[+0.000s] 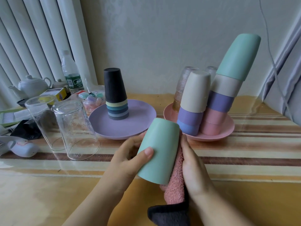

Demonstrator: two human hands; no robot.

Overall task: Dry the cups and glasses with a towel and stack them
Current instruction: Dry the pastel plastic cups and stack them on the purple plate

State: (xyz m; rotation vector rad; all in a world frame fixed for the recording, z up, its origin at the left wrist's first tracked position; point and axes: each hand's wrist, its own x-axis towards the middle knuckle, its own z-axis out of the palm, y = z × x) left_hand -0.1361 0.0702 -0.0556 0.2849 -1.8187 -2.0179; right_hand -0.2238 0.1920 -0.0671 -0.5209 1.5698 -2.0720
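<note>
A mint green cup (159, 150) is held bottom-up over the table's near middle. My left hand (128, 159) grips it, thumb across its side. My right hand (192, 167) presses a pink towel (175, 185) with a dark edge against the cup's right side. On a pink plate (216, 136) stand two leaning stacks of upturned cups: a short one topped by a cream cup (195, 92) and a tall one topped by a mint cup (237, 57). A purple plate (140, 123) carries a stack topped by a black cup (114, 85). Two clear glasses (73, 128) stand upturned at the left.
Behind the pink plate stand two upturned textured glasses (180, 88). The far left holds a white teapot (32, 85), a water bottle (70, 74), a jar of clips (92, 101) and other clutter. A radiator and wall close the back; grey fabric (286, 79) and a cable hang at right.
</note>
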